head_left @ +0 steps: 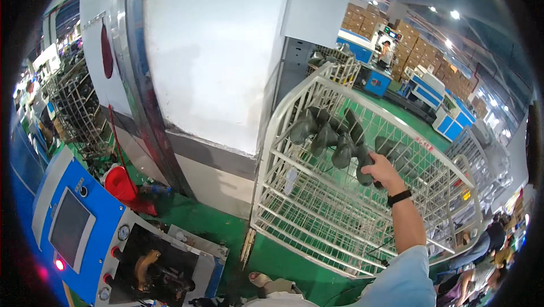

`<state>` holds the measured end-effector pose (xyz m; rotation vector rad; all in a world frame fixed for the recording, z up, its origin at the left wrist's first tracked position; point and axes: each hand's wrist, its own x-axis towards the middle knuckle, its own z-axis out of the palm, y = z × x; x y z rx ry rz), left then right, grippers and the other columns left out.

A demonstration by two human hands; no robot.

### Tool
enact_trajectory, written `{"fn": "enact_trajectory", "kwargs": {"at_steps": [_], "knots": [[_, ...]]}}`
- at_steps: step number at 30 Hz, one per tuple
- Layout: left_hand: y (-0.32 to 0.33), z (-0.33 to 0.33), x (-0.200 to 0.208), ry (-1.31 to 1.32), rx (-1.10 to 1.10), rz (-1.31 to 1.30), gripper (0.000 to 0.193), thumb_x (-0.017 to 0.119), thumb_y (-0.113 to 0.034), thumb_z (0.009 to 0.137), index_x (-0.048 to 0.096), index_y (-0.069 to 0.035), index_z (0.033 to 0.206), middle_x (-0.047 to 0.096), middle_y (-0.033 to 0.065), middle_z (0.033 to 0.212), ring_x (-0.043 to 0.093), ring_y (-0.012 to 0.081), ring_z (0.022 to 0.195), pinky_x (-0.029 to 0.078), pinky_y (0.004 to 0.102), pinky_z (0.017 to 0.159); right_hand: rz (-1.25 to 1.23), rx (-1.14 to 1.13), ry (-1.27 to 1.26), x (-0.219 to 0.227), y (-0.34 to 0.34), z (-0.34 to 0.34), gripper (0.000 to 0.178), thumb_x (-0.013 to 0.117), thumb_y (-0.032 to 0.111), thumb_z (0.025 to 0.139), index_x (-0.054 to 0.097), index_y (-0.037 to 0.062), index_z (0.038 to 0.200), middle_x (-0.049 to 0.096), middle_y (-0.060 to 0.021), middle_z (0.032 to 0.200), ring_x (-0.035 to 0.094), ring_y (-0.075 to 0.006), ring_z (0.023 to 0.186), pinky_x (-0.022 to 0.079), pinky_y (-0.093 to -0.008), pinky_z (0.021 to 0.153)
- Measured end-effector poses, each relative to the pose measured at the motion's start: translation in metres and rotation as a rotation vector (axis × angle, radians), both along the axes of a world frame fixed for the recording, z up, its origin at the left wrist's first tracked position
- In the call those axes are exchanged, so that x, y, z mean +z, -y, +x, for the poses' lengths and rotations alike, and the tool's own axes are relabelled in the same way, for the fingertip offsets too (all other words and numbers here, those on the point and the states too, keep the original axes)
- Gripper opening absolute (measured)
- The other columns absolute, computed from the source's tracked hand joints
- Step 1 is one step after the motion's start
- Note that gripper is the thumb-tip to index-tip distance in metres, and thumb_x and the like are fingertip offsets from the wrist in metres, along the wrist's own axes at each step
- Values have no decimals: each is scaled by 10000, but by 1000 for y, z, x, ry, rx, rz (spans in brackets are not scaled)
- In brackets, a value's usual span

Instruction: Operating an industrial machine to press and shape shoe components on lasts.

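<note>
My right hand (383, 171) reaches out over a white wire rack cart (272, 162), a dark band round its wrist. Its fingers are closed on a dark grey shoe upper (364, 165), which hangs toe down at the end of a row. Beside it on the rack's upper level are several more dark shoe uppers (325, 138). Others (392, 149) lie just beyond my hand, partly behind the wires. Whether anything fills the uppers cannot be made out. My left hand is out of view.
Left of the rack stands a big white cabinet (209, 52). A blue machine (93, 191) with a screen and a lit red button is at lower left, near a red bucket (119, 183). Stacked cartons (416, 52) and blue machines (426, 94) stand far right; people sit at lower right.
</note>
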<state>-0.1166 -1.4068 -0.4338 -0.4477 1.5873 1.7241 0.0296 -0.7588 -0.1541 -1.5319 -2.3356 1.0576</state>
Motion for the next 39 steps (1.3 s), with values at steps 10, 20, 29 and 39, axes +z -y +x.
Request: {"fn": "enact_trajectory", "kwargs": {"at_steps": [10, 20, 29, 39], "knots": [[-102, -19, 50, -85, -305, -74, 435, 665, -370, 947, 694, 19, 1141, 707, 57, 1054, 629, 170, 951, 507, 336, 810, 19, 136, 245, 2, -28, -8, 796, 614, 254, 887, 289, -64, 1540, 607, -351, 1223, 674, -342, 1060, 531, -431, 862], [-107, -13, 44, 9, -258, -71, 435, 652, -381, 959, 700, 12, 1138, 711, 70, 1046, 645, 153, 894, 516, 310, 759, -53, -154, 312, -7, -34, 80, 953, 739, 433, 808, 337, -73, 1508, 539, -323, 1383, 706, -344, 1027, 573, -479, 785], [-93, -14, 2, -56, -205, -10, 455, 626, -372, 997, 675, 13, 1233, 702, 56, 1122, 645, 149, 961, 517, 294, 813, -14, 4, -13, -26, -57, 102, 948, 766, 278, 704, 385, -97, 1487, 626, -245, 1265, 646, -288, 980, 520, -357, 871], [101, 9, 14, -116, 10, -27, 407, 733, -224, 886, 660, -23, 1232, 687, 38, 1116, 620, 161, 997, 501, 317, 873, 944, 151, 320, -75, -109, 76, 500, 522, 130, 948, 496, -31, 1421, 557, -236, 1381, 511, -380, 1304, 382, -437, 1115]]}}
